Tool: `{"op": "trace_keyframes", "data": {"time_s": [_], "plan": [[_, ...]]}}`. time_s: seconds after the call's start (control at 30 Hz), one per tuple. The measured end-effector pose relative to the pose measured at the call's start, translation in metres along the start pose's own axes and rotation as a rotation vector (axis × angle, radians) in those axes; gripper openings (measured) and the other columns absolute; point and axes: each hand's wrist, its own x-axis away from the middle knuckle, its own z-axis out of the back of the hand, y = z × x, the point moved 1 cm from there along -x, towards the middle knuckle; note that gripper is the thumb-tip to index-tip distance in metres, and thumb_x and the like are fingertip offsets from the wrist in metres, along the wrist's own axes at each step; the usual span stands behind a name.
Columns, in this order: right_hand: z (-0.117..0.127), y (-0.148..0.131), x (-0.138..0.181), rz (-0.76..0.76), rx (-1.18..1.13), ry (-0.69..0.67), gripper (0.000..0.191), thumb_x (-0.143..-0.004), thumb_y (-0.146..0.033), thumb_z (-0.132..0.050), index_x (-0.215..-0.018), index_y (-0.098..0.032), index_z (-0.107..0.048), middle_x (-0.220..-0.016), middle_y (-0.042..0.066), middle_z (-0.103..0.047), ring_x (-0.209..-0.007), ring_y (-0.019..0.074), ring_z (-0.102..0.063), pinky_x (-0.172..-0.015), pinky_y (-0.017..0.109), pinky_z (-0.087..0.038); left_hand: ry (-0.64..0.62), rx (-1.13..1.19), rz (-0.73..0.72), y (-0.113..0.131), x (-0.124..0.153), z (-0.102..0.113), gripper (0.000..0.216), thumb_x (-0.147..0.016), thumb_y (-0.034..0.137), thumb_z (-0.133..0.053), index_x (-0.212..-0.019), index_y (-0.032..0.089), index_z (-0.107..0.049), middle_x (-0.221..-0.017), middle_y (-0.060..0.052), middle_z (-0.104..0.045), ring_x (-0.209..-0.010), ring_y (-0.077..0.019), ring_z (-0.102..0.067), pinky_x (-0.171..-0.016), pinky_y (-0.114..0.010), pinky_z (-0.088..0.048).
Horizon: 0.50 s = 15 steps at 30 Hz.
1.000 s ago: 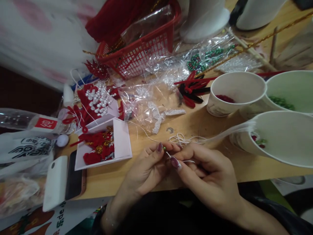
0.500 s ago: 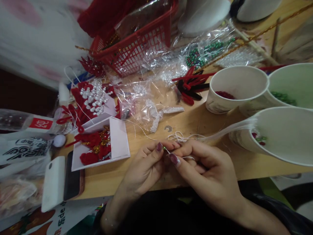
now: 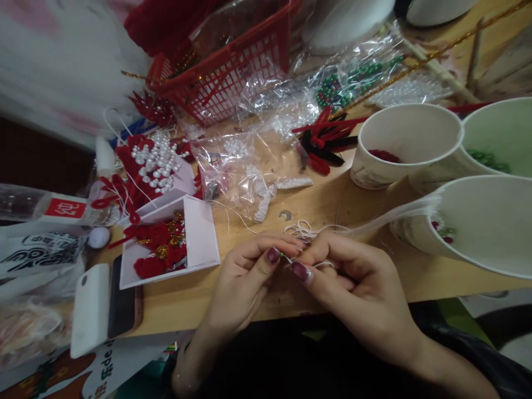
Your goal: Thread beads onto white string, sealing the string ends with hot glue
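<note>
My left hand [image 3: 245, 280] and my right hand [image 3: 353, 288] meet at the front edge of the wooden table [image 3: 332, 205]. The left thumb and fingers pinch a tiny green bead [image 3: 281, 254]. My right hand pinches a thin white thread [image 3: 310, 228], which loops on the table just behind the fingers and runs off to the right. Both hands have dark red nails. The fingertips nearly touch.
Three paper cups stand at right: one with red beads [image 3: 405, 144], one with green beads [image 3: 496, 138], one nearest [image 3: 482, 221] with mixed beads. A white box of red ornaments [image 3: 168, 241], pearls [image 3: 155, 160], plastic bags [image 3: 253, 166], a red basket [image 3: 224, 72], a phone [image 3: 103, 307].
The hands stay pinched together and have barely shifted. The view has tipped slightly, so the table's things sit a little higher in the picture.
</note>
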Motion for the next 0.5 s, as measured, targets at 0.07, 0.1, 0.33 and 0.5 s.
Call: {"op": "trace_keyframes", "data": {"time_s": [0.07, 0.1, 0.33, 0.5], "plan": [[0.0006, 0.0021, 0.0007, -0.003, -0.025, -0.002, 0.016, -0.085, -0.019, -0.060, -0.070, -0.019, -0.055, -0.050, -0.010, -0.027, -0.042, 0.0041, -0.018, -0.035, 0.018, -0.010, 0.011, -0.057, -0.032, 0.0003, 0.0004, 0.0004, 0.011, -0.084, 0.033, -0.073, -0.080, 0.025, -0.080, -0.093, -0.003, -0.075, -0.099, -0.0179, -0.067, -0.095, -0.027, -0.050], [0.0010, 0.0030, 0.0011, -0.003, -0.037, -0.004, 0.016, -0.086, -0.019, -0.060, -0.071, -0.019, -0.055, -0.050, -0.010, -0.027, -0.042, 0.0041, -0.018, -0.035, 0.017, -0.010, 0.016, -0.083, -0.046, 0.0002, 0.0006, 0.0009, 0.011, -0.084, 0.033, -0.072, -0.081, 0.025, -0.080, -0.093, -0.004, -0.075, -0.099, -0.0184, -0.067, -0.094, -0.027, -0.050], [0.0013, 0.0028, 0.0007, -0.021, -0.079, -0.008, 0.013, -0.086, -0.021, -0.061, -0.074, -0.018, -0.059, -0.051, -0.010, -0.029, -0.042, 0.0039, -0.018, -0.035, 0.017, -0.012, 0.006, -0.177, -0.118, -0.0017, 0.0032, 0.0056, 0.014, -0.089, 0.032, -0.066, -0.085, 0.029, -0.080, -0.097, -0.002, -0.075, -0.101, -0.0184, -0.065, -0.095, -0.028, -0.049], [0.0002, 0.0011, -0.0009, -0.027, -0.071, 0.011, 0.010, -0.085, -0.022, -0.062, -0.077, -0.018, -0.060, -0.052, -0.010, -0.029, -0.042, 0.0042, -0.019, -0.035, 0.017, -0.012, 0.018, -0.223, -0.174, -0.0019, 0.0050, 0.0062, 0.016, -0.090, 0.030, -0.064, -0.087, 0.030, -0.079, -0.099, -0.001, -0.074, -0.104, -0.0182, -0.064, -0.096, -0.028, -0.047]]}}
